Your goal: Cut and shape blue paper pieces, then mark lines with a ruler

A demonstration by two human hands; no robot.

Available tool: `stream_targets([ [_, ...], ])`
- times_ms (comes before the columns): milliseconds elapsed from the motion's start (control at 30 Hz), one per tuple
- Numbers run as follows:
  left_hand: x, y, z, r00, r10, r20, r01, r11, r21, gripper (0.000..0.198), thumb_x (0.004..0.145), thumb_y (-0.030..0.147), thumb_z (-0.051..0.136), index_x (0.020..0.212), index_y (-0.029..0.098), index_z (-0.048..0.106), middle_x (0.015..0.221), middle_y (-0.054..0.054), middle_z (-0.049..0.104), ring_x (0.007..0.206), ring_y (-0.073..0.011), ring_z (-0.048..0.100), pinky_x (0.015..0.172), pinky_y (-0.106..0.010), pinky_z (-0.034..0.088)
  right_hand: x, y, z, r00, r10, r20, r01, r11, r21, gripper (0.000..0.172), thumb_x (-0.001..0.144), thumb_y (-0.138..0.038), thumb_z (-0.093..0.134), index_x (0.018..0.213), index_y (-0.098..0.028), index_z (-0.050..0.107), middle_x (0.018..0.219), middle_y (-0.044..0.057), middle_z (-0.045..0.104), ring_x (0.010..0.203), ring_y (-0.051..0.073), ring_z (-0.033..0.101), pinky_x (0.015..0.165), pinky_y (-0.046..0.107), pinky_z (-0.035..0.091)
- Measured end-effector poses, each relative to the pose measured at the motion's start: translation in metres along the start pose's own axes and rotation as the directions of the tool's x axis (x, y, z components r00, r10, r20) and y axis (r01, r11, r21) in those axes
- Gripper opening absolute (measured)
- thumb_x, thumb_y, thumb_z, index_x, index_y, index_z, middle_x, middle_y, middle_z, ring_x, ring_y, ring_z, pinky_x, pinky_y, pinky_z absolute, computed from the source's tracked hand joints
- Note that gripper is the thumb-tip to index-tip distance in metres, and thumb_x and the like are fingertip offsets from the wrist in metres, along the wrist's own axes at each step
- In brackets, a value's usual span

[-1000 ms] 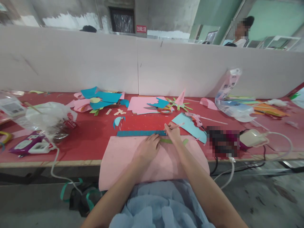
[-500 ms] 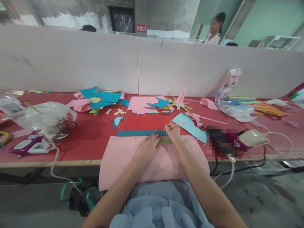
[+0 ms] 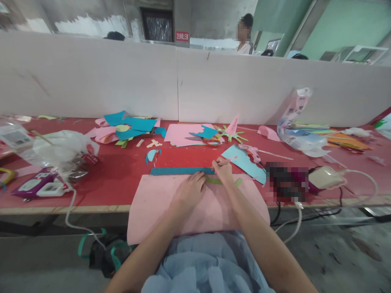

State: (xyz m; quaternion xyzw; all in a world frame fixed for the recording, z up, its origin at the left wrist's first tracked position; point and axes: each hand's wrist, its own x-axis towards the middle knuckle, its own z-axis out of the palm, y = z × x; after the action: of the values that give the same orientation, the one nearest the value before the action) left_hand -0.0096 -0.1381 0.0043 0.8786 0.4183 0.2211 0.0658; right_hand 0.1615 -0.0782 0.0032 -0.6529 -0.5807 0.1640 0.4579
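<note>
A large pink sheet (image 3: 152, 207) lies over the table's front edge, with a blue ruler (image 3: 174, 171) along its far edge. My left hand (image 3: 194, 186) rests on the sheet, fingers spread, fingertips at the ruler. Near the ruler's right end, my right hand (image 3: 222, 169) is closed round a pink pen (image 3: 231, 159), which points up to the right. A green strip (image 3: 214, 180) lies on the sheet between and beside my hands. The pen's lower tip is hidden by my fingers.
Scissors (image 3: 210, 141) lie on paper behind my hands. A pink glue gun (image 3: 253, 154) rests on light blue paper (image 3: 247, 165) at the right. Plastic bags (image 3: 61, 150) and a purple box (image 3: 38, 185) are at the left. A white partition (image 3: 122, 77) stands behind; beyond it is a person (image 3: 245, 34).
The person beyond the partition has moved to the left. My hands, the ruler and the pen show no visible change.
</note>
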Motion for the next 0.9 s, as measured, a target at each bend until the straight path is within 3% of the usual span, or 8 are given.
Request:
stream_targets([
  [900, -0.001, -0.002, 0.003, 0.999, 0.009, -0.033, -0.009, 1.0, 0.006, 0.035, 0.09, 0.016, 0.041, 0.121, 0.015, 0.056, 0.132, -0.007, 0.054, 0.125, -0.0203, 0.046, 0.108, -0.036, 0.035, 0.001, 0.009, 0.003, 0.999, -0.031, -0.041, 0.034, 0.997, 0.07, 0.029, 0.078, -0.04, 0.049, 0.055, -0.025, 0.04, 0.043, -0.003, 0.054, 0.054, 0.017, 0.061, 0.055, 0.025, 0.045],
])
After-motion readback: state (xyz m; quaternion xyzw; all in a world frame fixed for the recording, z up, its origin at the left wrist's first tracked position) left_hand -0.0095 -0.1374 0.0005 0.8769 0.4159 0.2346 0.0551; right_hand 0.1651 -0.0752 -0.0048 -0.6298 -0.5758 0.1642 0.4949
